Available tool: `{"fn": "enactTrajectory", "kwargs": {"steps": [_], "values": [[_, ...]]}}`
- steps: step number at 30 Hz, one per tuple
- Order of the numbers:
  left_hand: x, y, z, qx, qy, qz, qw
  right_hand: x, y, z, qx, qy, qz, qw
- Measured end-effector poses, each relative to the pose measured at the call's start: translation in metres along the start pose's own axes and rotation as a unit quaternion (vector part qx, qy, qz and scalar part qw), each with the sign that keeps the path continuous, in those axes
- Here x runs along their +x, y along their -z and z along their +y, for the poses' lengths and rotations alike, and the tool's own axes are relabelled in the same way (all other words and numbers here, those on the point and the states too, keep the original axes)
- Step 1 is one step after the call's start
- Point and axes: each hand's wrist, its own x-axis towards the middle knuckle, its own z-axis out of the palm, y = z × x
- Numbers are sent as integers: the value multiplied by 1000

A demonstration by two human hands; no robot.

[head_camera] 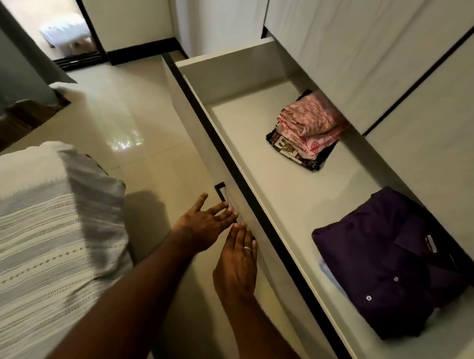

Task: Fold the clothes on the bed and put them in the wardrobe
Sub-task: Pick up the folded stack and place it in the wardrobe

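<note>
folded purple shirt (390,262) in open drawer (288,184)

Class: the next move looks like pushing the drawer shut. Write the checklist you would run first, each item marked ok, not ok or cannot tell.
1. Purple shirt lies folded inside the drawer: ok.
2. Pink patterned pile inside the drawer: ok.
3. No cloth over the front edge: ok.
4. Left hand and right hand empty, at the drawer front: ok.
5. Pink pile clears the cabinet above: cannot tell.

There is one camera, worn on the head. It looks forward and down, close above the open drawer (263,164), with the bed (25,233) on the left.
</note>
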Motion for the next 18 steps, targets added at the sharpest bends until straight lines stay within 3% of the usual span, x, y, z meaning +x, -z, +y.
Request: {"fn": "enactTrajectory", "kwargs": {"steps": [4,18], "values": [[33,26,-3,5,-30,-14,999,22,13,22,11,-32,-4,999],[135,98,16,47,-101,2,994,89,41,82,39,-150,94,983]]}}
